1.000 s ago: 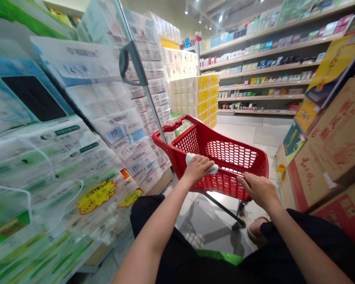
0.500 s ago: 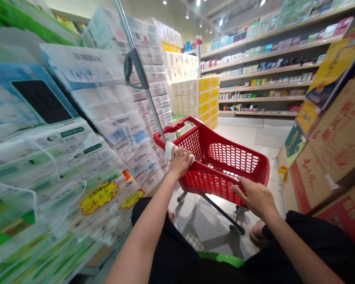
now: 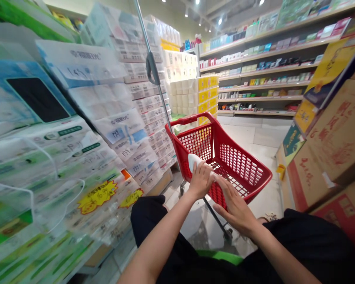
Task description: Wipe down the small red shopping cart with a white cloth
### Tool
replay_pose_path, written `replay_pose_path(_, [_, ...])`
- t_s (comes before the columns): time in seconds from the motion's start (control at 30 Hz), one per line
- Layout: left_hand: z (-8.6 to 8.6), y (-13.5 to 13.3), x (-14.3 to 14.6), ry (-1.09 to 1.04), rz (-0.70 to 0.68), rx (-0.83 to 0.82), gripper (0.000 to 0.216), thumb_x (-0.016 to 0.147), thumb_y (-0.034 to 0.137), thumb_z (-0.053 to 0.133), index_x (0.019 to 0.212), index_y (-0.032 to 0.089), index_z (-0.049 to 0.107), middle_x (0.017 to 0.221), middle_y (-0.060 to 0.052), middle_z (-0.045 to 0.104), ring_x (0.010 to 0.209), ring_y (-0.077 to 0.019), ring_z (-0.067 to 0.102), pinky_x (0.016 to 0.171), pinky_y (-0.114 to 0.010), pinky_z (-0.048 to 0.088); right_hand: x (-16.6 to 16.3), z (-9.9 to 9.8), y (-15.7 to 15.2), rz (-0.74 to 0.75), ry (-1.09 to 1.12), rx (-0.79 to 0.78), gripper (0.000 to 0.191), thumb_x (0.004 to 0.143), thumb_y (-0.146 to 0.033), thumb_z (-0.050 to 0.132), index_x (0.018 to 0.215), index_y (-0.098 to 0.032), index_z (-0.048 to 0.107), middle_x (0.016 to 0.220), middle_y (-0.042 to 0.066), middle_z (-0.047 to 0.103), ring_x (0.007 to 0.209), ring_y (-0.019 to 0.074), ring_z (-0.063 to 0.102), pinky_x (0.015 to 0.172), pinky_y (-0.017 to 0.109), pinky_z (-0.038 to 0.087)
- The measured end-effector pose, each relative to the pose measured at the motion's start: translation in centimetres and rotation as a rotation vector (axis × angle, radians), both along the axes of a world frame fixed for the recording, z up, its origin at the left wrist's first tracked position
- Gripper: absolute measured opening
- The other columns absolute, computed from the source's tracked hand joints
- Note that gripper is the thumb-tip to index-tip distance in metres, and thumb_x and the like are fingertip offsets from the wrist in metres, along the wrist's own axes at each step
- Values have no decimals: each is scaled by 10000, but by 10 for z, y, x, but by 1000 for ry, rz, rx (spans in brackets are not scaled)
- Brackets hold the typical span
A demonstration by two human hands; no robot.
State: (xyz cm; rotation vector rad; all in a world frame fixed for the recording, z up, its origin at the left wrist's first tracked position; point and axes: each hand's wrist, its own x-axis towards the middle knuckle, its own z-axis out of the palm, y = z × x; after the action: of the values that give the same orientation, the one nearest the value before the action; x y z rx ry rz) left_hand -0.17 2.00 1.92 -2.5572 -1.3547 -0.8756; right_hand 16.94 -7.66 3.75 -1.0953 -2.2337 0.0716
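Note:
A red plastic shopping cart (image 3: 217,130) with lattice walls stands in front of me. My left hand (image 3: 201,182) grips a white wipe (image 3: 193,161) over the cart's near rim; the fingers are pressed together and hide part of the wipe. Close beside it, my right hand (image 3: 236,207) is stretched out with its thumb apart. Its fingertips meet or nearly meet the left fingers, and I cannot tell whether they touch the wipe. A metal pole with a grey grip (image 3: 153,69) rises from the cart's left corner.
Stacked tissue packs (image 3: 106,106) line the left side, with a dark-screened phone (image 3: 37,98) and a white cable (image 3: 57,169) on them. Cardboard boxes (image 3: 337,146) stand close on the right. Stocked shelves (image 3: 260,71) fill the back, beyond the tiled floor (image 3: 251,134).
My left hand and the wipe have moved right along the near rim. My right hand has come left to meet it. The cart has turned, its pole shifting right.

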Motion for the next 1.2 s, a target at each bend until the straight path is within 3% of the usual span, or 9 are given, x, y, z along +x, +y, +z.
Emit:
replay_pose_path(0.17, [14, 16, -31, 59, -144, -91, 304, 1013, 354, 307, 1083, 251, 585, 1261, -11, 555, 1426, -187, 255, 1204, -472, 178, 53, 6, 16, -19, -198, 11, 727, 877, -573, 503, 1500, -295, 254, 1463, 59, 447, 1375, 255, 354, 1166, 512, 184])
replay_pose_path(0.33, [11, 52, -50, 14, -81, -138, 317, 1007, 311, 296, 1110, 217, 581, 1347, -28, 519, 1441, -181, 231, 1197, -451, 215, 107, -25, 47, -198, -295, 104, 483, 826, -639, 527, 1104, -250, 591, 1163, 78, 626, 1230, 281, 483, 1132, 532, 207])
replay_pose_path(0.43, [1, 61, -49, -62, -4, -167, 341, 1012, 298, 256, 1103, 188, 565, 1457, -51, 425, 1460, -178, 185, 1199, -443, 217, 99, -42, 56, -292, -290, 122, 389, 859, -610, 489, 927, -234, 561, 976, 70, 621, 1056, 260, 539, 1102, 506, 253])
replay_pose_path(0.53, [-4, 50, -45, -109, 12, -197, 358, 1020, 331, 237, 1144, 199, 546, 1535, -51, 319, 1480, -188, 119, 1191, -447, 235, 78, -44, 59, -362, -264, 157, 346, 889, -572, 454, 891, -234, 528, 920, 68, 601, 985, 259, 526, 1073, 510, 261])
replay_pose_path(0.67, [-5, 3, -38, -71, -22, -190, 369, 1023, 373, 241, 1209, 220, 522, 1565, -37, 262, 1481, -194, 108, 1194, -448, 234, 60, -37, 60, -402, -291, 176, 353, 906, -567, 422, 880, -230, 524, 904, 76, 593, 947, 259, 512, 1054, 492, 266])
replay_pose_path(0.77, [-1, -40, -29, -8, -31, -199, 365, 1013, 397, 290, 1289, 252, 481, 1544, -38, 312, 1448, -211, 225, 1174, -465, 276, 53, -35, 61, -433, -312, 179, 356, 904, -565, 426, 880, -224, 527, 895, 87, 590, 944, 265, 507, 1053, 477, 268])
replay_pose_path(0.9, [18, -71, -21, -21, -46, -202, 437, 995, 410, 351, 1409, 268, 366, 1503, -71, 381, 1375, -232, 355, 1105, -459, 372, 44, -34, 60, -456, -300, 175, 350, 902, -549, 433, 883, -216, 540, 883, 95, 588, 935, 268, 502, 1050, 475, 267])
replay_pose_path(1.07, [39, -52, -39, 35, -86, -99, 405, 984, 333, 388, 1386, 286, 402, 1483, -62, 409, 1367, -220, 370, 1136, -452, 326, 37, -31, 54, -439, -302, 177, 340, 913, -523, 421, 914, -212, 559, 878, 85, 578, 912, 261, 500, 1044, 489, 262])
replay_pose_path(1.2, [17, -25, -57, 238, -96, -21, 379, 926, 390, 531, 1280, 260, 487, 1349, -59, 533, 1374, -224, 362, 1193, -476, 206, 27, -27, 43, -394, -285, 169, 371, 905, -526, 430, 1030, -207, 572, 931, 90, 581, 933, 265, 502, 1063, 503, 238])
